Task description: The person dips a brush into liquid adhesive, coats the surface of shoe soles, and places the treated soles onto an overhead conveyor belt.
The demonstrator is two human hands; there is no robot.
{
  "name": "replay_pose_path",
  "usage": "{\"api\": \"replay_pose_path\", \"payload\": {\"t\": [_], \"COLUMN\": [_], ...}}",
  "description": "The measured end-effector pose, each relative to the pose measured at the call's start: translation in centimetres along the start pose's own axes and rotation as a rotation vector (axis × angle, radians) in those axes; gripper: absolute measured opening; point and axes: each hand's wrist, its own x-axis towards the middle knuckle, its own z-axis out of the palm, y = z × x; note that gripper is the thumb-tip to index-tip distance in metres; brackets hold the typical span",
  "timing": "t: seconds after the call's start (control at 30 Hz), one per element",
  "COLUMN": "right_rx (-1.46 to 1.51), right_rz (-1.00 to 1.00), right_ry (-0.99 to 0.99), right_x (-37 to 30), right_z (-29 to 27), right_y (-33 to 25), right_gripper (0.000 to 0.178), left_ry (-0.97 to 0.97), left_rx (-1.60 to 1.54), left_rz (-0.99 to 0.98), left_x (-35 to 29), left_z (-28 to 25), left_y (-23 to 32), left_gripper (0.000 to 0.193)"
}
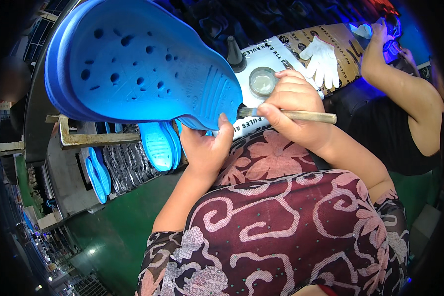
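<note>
Here, the left hand (207, 148) clasps a blue clog (138, 61) by its heel end, thumb wrapped over the ridged edge, lifting the shoe sole-up toward ten o'clock. The right hand (293, 106) is closed around a wooden brush (291, 115), its tip touching the clog's heel rim at centre frame. The clog looks like moulded foam — probably light, slightly springy and easy to turn one-handed, best pinched at the thick heel rather than the perforated upper. Just beyond the right hand, at one o'clock, sits a small round jar (262, 81) beside a dark cone (235, 53) and a white glove (323, 61). More blue soles (158, 145) stand racked at nine o'clock — a co-worker's arm (404, 89) reaches in at two o'clock.
</note>
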Motion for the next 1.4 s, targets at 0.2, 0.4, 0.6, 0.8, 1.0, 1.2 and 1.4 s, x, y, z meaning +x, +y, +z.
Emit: {"api": "replay_pose_path", "payload": {"t": [0.2,0.4,0.6,0.8,1.0,1.2,1.4], "right_rx": [0.020,0.028,0.081,0.022,-0.024,0.088,0.100], "right_rz": [0.039,-0.011,0.039,-0.002,0.067,0.325,0.487], "right_ry": [0.053,0.022,-0.022,0.041,0.041,0.209,0.272], "right_x": [0.1,-0.1,-0.2,-0.2,-0.3,-2.8,-6.2], "right_z": [-0.7,0.1,-1.0,-0.2,-1.8,-4.2,-6.9], "right_y": [-0.2,-0.5,-0.8,0.0,0.0,2.4,2.8], "right_gripper": [0.020,0.019,0.017,0.017,0.021,0.029,0.023], "left_ry": [0.033,0.041,0.085,0.060,0.091,-0.067,-0.780], "left_rx": [0.011,0.051,0.070,0.058,0.090,-0.122,-0.445], "left_rz": [0.037,0.169,0.210,0.231,0.294,0.007,-0.688], "left_x": [0.0,0.2,0.1,0.3,1.3,5.0,7.2], "left_z": [0.4,0.2,0.1,0.3,0.6,-0.1,2.2], "left_y": [0.0,-0.5,-0.6,-1.0,-0.4,6.8,12.4], "left_gripper": [0.033,0.026,0.024,0.025,0.025,0.050,0.077]}}
